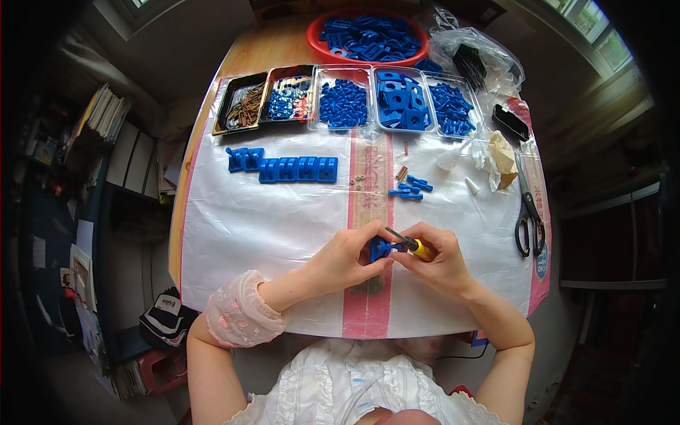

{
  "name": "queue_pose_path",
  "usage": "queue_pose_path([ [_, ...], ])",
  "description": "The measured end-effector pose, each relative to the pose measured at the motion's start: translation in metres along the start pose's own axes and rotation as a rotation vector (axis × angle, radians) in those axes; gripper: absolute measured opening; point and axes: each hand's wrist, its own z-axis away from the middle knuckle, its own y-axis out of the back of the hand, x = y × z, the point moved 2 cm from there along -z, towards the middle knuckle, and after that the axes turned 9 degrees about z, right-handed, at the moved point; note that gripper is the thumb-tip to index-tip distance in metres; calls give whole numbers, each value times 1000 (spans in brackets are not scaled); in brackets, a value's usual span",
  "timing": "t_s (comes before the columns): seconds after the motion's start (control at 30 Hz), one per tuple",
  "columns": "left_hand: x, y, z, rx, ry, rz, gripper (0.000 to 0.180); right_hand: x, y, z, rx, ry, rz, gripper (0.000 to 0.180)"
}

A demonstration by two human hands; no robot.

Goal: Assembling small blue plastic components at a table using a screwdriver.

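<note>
Hands met at table centre, left hand (345,256) clamping a blue part (380,248), right hand (438,260) apparently driving a screwdriver (411,245) leftward into it.

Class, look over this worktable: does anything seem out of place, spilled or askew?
Little stands out. A few blue pegs and brown screws lie loose on the mat outside the trays, and a crumpled wrapper sits by the scissors.
</note>
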Motion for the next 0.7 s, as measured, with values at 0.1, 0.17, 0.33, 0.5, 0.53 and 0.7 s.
queue_pose_path([
  [0.1, -5, 0, -1, 30, -2, 75, 29, -4, -1, -1, 12, 0, -63, 27],
  [0.17, -9, 2, -1, 63, 7, 185, 31, -6, -2, -1, 24, 4, -127, 29],
  [0.33, -15, 13, -6, 79, 90, 490, 32, 1, 4, 2, 92, -65, -102, 24],
  [0.5, -14, 19, -6, 32, 237, 699, 41, 6, 4, 1, 141, -73, -90, 21],
  [0.53, -14, 19, -6, 31, 247, 716, 40, 7, 4, 1, 143, -76, -84, 20],
  [0.7, -16, 19, -6, 38, 312, 836, 37, 6, 5, 2, 155, -88, -95, 19],
])
